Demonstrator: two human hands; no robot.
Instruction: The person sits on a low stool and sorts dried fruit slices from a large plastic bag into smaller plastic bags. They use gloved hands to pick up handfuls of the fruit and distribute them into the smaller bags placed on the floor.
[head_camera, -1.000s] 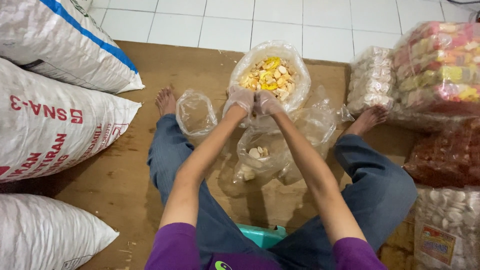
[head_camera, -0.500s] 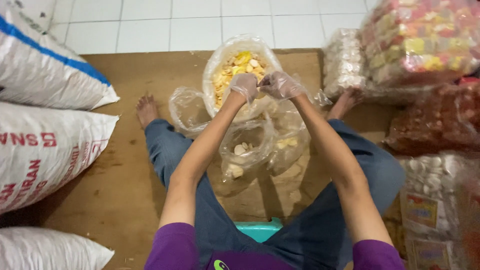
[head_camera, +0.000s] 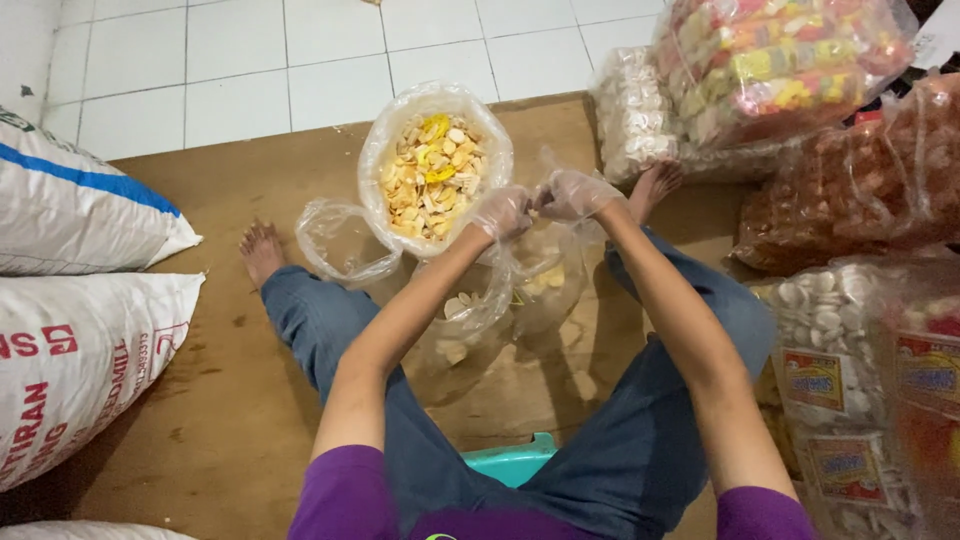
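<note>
— Hands, where are they?
— Both gloved, up front betw. the legs. Left hand (head_camera: 503, 212) & right hand (head_camera: 572, 194) nearly touching, fingers closed, pinching the top of a small clear plastic bag (head_camera: 500, 300) w/ a few crackers inside.
— And the bag itself?
— Hangs below the hands, over the wooden floor (head_camera: 220, 420), just beside the big open bag of crackers (head_camera: 433, 172).
— Around it?
— Empty clear bag (head_camera: 340, 240) left of that; white sacks (head_camera: 80, 370) far left, packed snack bags (head_camera: 780, 60) right.
</note>
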